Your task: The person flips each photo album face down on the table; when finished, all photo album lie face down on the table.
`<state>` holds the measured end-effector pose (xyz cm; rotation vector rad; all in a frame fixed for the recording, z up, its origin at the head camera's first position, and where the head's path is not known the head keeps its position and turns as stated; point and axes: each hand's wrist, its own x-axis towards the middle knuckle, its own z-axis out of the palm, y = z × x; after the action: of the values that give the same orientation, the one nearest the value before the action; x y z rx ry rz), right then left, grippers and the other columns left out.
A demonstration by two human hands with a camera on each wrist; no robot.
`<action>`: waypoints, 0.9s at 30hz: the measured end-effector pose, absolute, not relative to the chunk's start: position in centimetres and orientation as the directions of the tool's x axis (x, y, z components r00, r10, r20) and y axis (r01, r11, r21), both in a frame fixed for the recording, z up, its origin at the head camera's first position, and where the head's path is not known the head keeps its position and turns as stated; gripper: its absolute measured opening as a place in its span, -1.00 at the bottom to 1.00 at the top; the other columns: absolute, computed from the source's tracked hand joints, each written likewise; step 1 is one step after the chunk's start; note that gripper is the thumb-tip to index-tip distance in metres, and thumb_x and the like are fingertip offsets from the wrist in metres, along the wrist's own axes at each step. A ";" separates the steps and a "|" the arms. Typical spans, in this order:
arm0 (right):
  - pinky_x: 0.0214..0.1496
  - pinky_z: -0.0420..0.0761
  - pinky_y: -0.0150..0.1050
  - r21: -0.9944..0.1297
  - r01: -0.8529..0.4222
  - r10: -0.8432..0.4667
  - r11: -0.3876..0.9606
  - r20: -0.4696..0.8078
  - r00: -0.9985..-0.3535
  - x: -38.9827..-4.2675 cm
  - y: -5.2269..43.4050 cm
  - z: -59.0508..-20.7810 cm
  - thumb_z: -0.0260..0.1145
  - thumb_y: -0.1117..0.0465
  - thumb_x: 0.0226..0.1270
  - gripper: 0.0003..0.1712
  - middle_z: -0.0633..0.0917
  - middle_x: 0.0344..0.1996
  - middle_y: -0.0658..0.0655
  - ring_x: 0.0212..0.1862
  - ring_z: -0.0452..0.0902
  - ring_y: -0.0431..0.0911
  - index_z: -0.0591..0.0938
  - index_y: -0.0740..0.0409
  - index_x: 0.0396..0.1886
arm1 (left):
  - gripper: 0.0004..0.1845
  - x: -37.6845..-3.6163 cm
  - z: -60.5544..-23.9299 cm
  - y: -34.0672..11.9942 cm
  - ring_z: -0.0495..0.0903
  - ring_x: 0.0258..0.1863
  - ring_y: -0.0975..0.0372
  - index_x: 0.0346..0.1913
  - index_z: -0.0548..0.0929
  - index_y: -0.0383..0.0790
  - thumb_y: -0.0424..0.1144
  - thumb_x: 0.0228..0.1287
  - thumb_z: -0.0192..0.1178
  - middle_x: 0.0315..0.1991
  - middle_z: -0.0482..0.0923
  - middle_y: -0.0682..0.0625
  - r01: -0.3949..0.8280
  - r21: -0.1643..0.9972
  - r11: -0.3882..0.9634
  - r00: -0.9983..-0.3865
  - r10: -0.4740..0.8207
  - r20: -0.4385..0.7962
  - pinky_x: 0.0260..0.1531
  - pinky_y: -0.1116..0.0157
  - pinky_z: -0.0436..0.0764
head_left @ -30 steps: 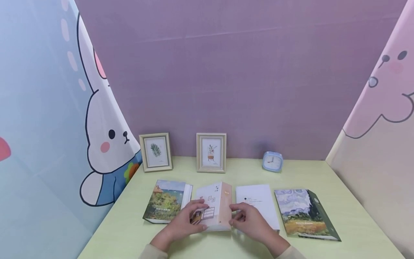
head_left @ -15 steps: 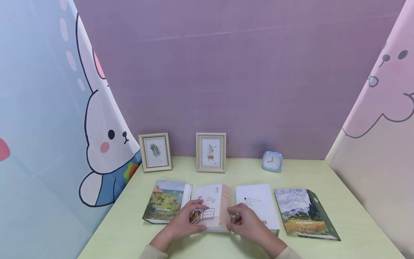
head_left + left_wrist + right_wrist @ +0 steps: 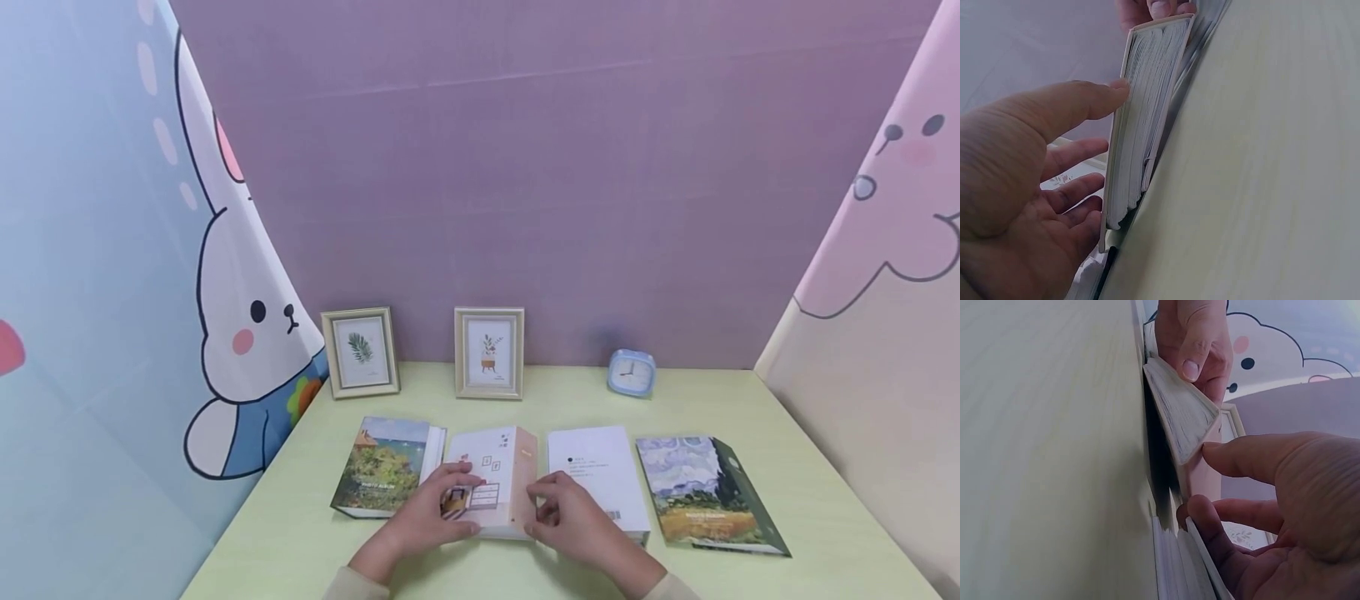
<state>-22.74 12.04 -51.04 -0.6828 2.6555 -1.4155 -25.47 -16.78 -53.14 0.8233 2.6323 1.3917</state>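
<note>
In the middle of the row lies a photo album [image 3: 491, 454] with a drawn white cover and a pale pink spine. In the right wrist view its spine side [image 3: 1202, 470] is tilted up, a dark gap beneath it. My left hand [image 3: 427, 517] rests on the cover's left part, thumb at the front edge and fingers loosely spread. With thumb and curled fingers, my right hand [image 3: 573, 517] pinches the spine near its lower edge. The page block [image 3: 1150, 106] shows in the left wrist view. Just right of it lies a white-covered album [image 3: 600, 475], partly behind my right hand.
A landscape photo album [image 3: 382, 467] lies close on the left; another landscape album [image 3: 693, 492] is on the right. Behind stand a leaf picture frame [image 3: 361, 352], a potted-plant frame [image 3: 489, 353] and a blue clock [image 3: 632, 372], along the purple back wall [image 3: 487, 167].
The middle album has shifted slightly left and tilts a little less, and my right hand moved slightly left with it. My left hand stayed nearly still. Over the last half second little differs.
</note>
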 end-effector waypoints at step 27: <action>-0.25 0.72 -0.40 -0.727 -0.417 -0.444 0.545 0.172 -0.879 -22.5 11.9 -50.9 0.62 0.36 0.06 -0.50 0.65 -0.01 0.13 -0.18 0.72 -0.07 0.74 0.32 0.05 | -0.41 -24.9 -52.2 -16.3 0.29 0.49 -0.22 0.26 0.67 -0.07 -0.15 0.12 0.56 0.46 0.39 -0.21 0.441 0.762 0.475 -0.854 0.482 0.193 0.42 -0.39 0.20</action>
<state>-22.52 11.86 -50.93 -0.7621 2.7321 -1.2724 -24.85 -16.30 -52.24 0.8318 2.6565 1.3500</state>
